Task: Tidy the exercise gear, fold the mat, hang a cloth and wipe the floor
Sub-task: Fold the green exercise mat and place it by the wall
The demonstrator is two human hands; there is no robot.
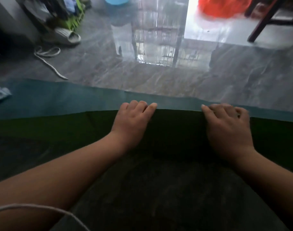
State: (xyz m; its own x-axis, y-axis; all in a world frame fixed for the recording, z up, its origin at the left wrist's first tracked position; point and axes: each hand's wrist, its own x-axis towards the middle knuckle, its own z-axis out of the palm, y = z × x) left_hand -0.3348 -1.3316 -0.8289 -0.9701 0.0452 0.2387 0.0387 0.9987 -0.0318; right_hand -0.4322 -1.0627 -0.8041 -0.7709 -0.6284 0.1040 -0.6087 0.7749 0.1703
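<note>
A mat lies across the glossy floor, its lower layer teal (59, 97) and a dark green layer (175, 134) folded over it toward the far side. My left hand (134, 117) and my right hand (227, 124) sit side by side on the far edge of the green layer. The fingers of both curl over that edge and grip it. A strip of teal shows beyond the fingertips. A white rope (47, 55) lies looped on the floor at the far left. A pale blue cloth (0, 94) rests on the mat's left end.
A pale slipper (67, 36) lies at the far left by a cluttered green rack (74, 19). A blue basin (116, 0) and a red bag (222, 7) stand at the back. Dark chair legs (262, 22) are at the far right. A white cord (42, 208) crosses my left forearm.
</note>
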